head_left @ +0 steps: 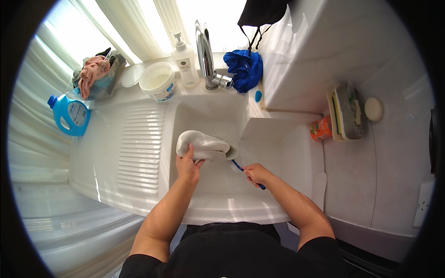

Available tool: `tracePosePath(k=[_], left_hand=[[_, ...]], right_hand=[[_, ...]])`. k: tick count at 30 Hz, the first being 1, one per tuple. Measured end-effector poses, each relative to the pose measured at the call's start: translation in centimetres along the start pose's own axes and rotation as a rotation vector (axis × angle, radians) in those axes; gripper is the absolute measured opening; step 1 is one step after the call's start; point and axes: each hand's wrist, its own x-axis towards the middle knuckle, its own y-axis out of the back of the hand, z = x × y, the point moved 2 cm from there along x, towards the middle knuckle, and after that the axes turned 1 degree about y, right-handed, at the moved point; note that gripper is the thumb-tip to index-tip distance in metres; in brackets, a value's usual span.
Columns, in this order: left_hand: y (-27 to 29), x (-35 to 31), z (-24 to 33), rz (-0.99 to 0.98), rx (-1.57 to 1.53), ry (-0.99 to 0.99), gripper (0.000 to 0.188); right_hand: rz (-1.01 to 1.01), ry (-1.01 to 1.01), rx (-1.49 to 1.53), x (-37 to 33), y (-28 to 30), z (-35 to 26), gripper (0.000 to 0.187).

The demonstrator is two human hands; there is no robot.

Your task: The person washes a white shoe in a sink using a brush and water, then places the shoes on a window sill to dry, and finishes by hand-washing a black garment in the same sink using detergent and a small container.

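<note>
Over the basin of the white sink [208, 204], my left hand [188, 167] grips a white shoe [202, 144] by its left end, thumb across its near side. The shoe lies roughly sideways, its opening toward the right. My right hand [257, 174] is closed round the blue handle of a brush [238, 165]. That handle slants up and left to the shoe's right end, where the brush head meets the opening; its bristles are hard to make out.
Left of the basin is a ribbed washboard [141, 150]. Behind it stand a blue detergent bottle [71, 116], a white tub [158, 81] and a pump bottle [184, 62]. A chrome faucet [206, 55] rises at the back beside a blue cloth [244, 69]. An orange can [321, 129] stands right.
</note>
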Motion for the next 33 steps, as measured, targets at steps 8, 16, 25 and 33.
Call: tracePosePath(k=[8,16,25,33], left_hand=[[2.3,5.8,-1.7,-0.054,0.392,0.375,0.065],[-5.3,-4.5,-7.4,-0.772,1.749,-0.826,0.049],[-2.3,0.5,-9.6,-0.447,1.746,-0.338,0.024],[-0.5,-2.2,-7.2,-0.238,0.730,0.455,0.028]], right_hand=[[0.361,0.014,-0.651,-2.9,4.6,0.9,0.039],[0.053,-0.149,0.121,-2.5,2.2,0.9,0.043],[0.562,0.209,-0.657,1.6,4.0,8.5,0.042],[0.151,0.418,-0.475,-9.4,-2.8,-1.3,0.043]])
